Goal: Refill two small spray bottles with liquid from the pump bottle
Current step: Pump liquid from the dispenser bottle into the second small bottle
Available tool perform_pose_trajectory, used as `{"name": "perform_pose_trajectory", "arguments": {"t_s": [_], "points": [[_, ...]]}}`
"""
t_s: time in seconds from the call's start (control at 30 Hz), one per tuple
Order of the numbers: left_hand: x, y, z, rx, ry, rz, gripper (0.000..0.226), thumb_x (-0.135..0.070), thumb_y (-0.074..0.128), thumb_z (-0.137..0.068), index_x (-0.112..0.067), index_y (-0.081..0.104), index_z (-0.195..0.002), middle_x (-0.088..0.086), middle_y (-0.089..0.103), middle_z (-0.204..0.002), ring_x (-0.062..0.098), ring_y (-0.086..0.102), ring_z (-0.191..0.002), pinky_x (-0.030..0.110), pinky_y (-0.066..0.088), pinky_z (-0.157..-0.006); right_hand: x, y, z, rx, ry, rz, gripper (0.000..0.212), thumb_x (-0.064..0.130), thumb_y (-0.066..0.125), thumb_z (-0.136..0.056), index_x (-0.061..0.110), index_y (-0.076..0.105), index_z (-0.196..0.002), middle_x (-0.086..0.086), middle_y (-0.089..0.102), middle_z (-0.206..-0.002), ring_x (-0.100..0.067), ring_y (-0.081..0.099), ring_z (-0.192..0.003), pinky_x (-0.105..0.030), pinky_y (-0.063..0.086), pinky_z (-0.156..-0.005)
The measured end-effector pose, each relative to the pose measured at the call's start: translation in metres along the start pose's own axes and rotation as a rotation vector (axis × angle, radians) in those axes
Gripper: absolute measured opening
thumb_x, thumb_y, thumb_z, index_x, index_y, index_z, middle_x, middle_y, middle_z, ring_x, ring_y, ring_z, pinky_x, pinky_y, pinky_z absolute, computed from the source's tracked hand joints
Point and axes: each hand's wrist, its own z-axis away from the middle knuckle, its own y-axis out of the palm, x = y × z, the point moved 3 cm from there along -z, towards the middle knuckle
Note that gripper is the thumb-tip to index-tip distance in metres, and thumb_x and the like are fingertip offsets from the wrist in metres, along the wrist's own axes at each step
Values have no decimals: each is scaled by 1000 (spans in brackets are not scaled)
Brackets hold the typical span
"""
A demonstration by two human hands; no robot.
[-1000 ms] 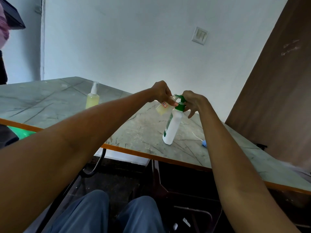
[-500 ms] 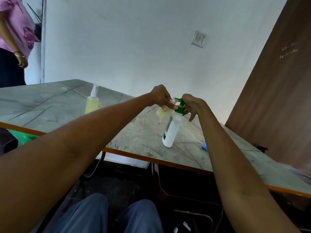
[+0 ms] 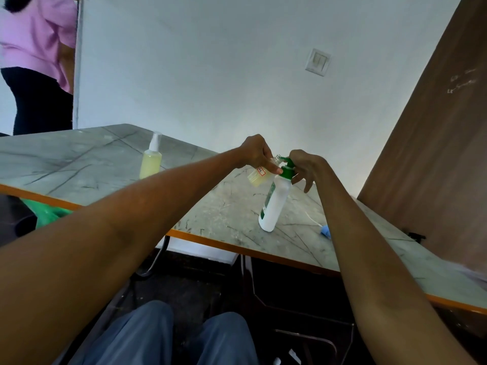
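From my head camera, the pump bottle (image 3: 274,204) stands on the marbled surface (image 3: 105,164) close to its orange front edge, its long axis nearly upright but leaning so the green pump head (image 3: 287,168) tips up and to the right. The spout of that pump points left, toward the mouth of the small spray bottle (image 3: 259,175) I hold in the air.

My left hand (image 3: 257,154) pinches that small bottle near its neck, fingers curled over it from above. The bottle is tilted: its open neck aims up and right at the spout, its base down and left, with yellowish liquid pooled at the low end. A little red-edged label shows just under my thumb.

My right hand (image 3: 305,167) rests on the pump head from the right, some fingers curled over the top and the others hanging loosely beside the bottle's shoulder. Both hands sit almost touching, with the pump head between them.

The second spray bottle (image 3: 151,158), capped and holding yellow liquid, stands upright well to the left. A small blue thing (image 3: 325,230) with a thin white tube lies just right of the pump bottle's base. A person in a pink top (image 3: 37,43) stands at the far left.
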Motion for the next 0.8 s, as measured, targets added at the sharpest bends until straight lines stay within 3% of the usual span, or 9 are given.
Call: {"name": "perform_pose_trajectory", "arguments": {"t_s": [0.13, 0.23, 0.3, 0.5, 0.67, 0.8], "points": [[-4, -2, -2, -12, 11, -21, 23, -27, 85, -62, -14, 65, -63, -3, 59, -64, 5, 51, -58, 11, 41, -55, 2, -1, 4, 32, -19, 6, 33, 17, 19, -91, 2, 47, -101, -16, 55, -106, -30, 57, -87, -61, 29, -100], [-6, -1, -4, -2, 13, -25, 31, -28, 83, -64, -5, 72, -79, -4, 60, -66, 6, 52, -60, 12, 41, -56, 0, -4, 2, 41, -15, -19, 35, 18, 17, -92, 2, 48, -99, -16, 53, -111, -30, 53, -95, -62, 27, -102], [-8, 0, -3, 0, 22, -35, 40, -30, 82, -65, 0, 73, -90, -5, 59, -66, 6, 52, -60, 9, 40, -55, -3, -6, -2, 58, -15, -53, 41, 21, 16, -93, 1, 47, -111, -16, 51, -118, -29, 50, -100, -62, 27, -102], [-1, 1, -4, 12, 31, -56, 41, -29, 82, -65, 0, 73, -91, -7, 59, -64, 5, 51, -57, -1, 35, -42, -5, 1, -4, 64, 2, -60, 44, 21, 15, -94, 3, 49, -115, -17, 51, -126, -29, 50, -101, -63, 31, -99], [-4, -1, -3, 4, 24, -49, 42, -28, 81, -66, 1, 72, -95, -7, 58, -65, 6, 52, -58, 4, 39, -46, -4, -1, -1, 86, -7, -63, 46, 20, 16, -91, 1, 47, -119, -17, 51, -122, -30, 51, -99, -62, 27, -102], [-7, -3, -4, 12, 23, -42, 44, -27, 81, -66, 2, 71, -97, -6, 59, -68, 7, 55, -61, 5, 43, -48, 1, -5, 4, 44, -12, -37, 40, 20, 16, -92, 1, 46, -109, -14, 54, -110, -26, 57, -81, -62, 27, -103]]}}
